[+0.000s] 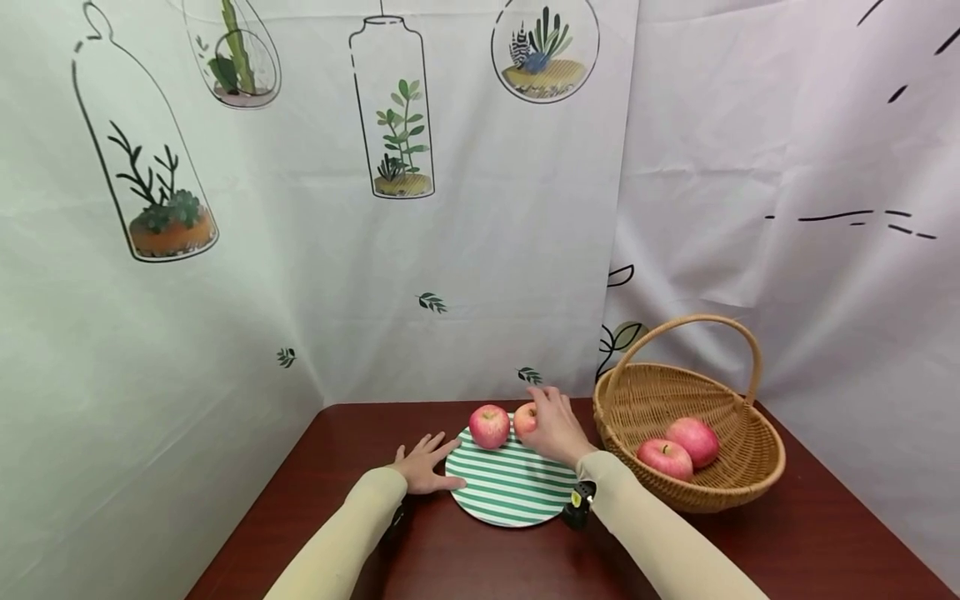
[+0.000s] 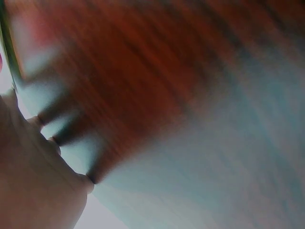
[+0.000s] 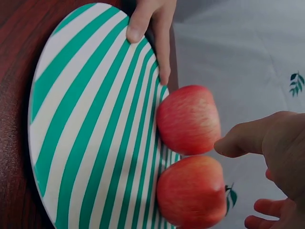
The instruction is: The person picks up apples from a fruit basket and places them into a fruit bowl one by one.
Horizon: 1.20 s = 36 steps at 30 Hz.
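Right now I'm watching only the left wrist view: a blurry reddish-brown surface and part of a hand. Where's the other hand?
Observer: The right hand is over the far side of a striped plate, close to two apples.
Visitor: Oh, fruit! Any more of it?
Observer: Yes, two more apples sit in a wicker basket to the plate's right.
Visitor: And what is the one on my screen touching?
Observer: That left hand has its thumb on the plate's edge.

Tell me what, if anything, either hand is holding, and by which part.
Nothing appears gripped: the right hand is open beside an apple; the left hand touches the plate at its rim.
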### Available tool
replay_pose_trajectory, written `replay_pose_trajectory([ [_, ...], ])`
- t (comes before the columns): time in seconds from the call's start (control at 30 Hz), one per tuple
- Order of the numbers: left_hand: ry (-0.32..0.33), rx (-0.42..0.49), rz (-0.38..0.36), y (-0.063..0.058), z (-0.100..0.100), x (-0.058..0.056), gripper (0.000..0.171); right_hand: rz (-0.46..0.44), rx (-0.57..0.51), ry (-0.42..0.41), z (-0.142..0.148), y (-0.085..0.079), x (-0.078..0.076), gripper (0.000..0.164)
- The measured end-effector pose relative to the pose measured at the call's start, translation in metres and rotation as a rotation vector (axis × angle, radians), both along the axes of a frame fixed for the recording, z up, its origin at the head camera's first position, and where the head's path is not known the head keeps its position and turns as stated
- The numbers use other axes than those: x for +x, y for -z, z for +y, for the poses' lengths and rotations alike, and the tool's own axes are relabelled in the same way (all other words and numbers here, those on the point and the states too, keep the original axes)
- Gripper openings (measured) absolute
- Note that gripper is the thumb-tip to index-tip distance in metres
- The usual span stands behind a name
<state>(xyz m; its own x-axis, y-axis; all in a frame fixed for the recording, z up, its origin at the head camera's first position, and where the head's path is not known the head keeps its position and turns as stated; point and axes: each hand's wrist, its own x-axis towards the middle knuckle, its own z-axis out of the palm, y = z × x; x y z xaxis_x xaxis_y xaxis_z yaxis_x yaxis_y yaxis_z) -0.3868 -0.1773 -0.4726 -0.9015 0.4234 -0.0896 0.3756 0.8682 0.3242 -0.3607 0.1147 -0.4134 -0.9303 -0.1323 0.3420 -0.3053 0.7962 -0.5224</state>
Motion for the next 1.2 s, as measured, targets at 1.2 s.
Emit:
replay_pose_trajectory([
  [1.2, -0.009, 0.000, -0.002, -0.011, 0.004, 0.010, 0.095, 0.159, 0.125, -0.144, 0.042, -0.044, 0.059, 0.065],
])
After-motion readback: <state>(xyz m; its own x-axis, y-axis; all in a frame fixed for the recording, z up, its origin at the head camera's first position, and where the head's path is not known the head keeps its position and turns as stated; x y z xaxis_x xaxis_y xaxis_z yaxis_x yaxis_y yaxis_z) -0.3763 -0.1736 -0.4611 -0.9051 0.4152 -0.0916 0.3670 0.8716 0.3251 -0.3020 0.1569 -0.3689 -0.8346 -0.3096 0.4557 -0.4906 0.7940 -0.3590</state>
